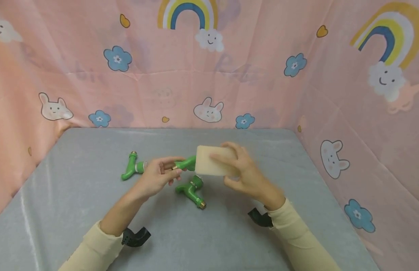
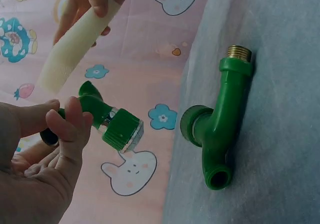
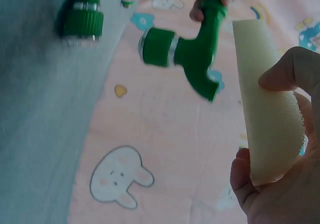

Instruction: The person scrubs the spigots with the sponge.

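My left hand [image 1: 158,175] pinches a green faucet [image 3: 197,53] by its threaded inlet end, lifted above the table. In the right wrist view its ribbed green knob and curved spout show. My right hand [image 1: 244,171] grips a cream-coloured sponge [image 1: 214,160] by its edges, with the thumb on one side and fingers on the other. In the head view the sponge covers part of the held faucet; in the right wrist view a gap shows between them. A second green faucet [image 1: 191,190] lies below the hands, and a third green faucet [image 1: 132,167] lies left of the left hand.
A grey cloth-covered table [image 1: 216,237] lies under everything. Pink printed curtains [image 1: 145,86] stand behind it and at both sides. Black curved pieces [image 1: 136,237] stick out at the sleeve cuffs of both arms.
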Demonstrator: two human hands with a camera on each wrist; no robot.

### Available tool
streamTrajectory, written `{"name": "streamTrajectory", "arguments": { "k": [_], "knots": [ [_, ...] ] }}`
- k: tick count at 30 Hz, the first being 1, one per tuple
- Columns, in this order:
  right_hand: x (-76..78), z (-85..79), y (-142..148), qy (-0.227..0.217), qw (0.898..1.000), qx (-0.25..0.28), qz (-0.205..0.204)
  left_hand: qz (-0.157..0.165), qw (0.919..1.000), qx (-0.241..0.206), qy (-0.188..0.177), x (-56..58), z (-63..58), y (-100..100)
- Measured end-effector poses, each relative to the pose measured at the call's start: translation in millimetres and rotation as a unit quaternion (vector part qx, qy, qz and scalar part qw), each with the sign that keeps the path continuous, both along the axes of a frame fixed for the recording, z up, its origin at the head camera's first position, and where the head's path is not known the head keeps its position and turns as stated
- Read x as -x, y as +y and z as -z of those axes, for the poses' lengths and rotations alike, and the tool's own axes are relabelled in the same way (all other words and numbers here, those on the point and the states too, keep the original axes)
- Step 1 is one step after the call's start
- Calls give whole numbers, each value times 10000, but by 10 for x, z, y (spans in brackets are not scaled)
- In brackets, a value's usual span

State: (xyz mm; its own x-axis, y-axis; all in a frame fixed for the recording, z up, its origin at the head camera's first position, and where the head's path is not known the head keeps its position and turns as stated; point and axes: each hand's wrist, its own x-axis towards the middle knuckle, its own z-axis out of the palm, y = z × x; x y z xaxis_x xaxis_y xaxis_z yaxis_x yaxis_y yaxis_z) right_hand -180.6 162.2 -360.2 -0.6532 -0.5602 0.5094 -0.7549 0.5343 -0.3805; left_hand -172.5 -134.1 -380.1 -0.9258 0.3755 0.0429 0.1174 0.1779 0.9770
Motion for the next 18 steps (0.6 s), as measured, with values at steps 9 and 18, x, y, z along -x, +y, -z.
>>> {"name": "streamTrajectory", "arguments": {
  "k": [9,18],
  "knots": [
    [-101,85,-144,-251,9983,-365,-390,602,9975,160,325,-41,28,86],
    [-56,100,-138,570,9957,-721,120,320,9991,-222,143,-39,33,81]
  ]
}}
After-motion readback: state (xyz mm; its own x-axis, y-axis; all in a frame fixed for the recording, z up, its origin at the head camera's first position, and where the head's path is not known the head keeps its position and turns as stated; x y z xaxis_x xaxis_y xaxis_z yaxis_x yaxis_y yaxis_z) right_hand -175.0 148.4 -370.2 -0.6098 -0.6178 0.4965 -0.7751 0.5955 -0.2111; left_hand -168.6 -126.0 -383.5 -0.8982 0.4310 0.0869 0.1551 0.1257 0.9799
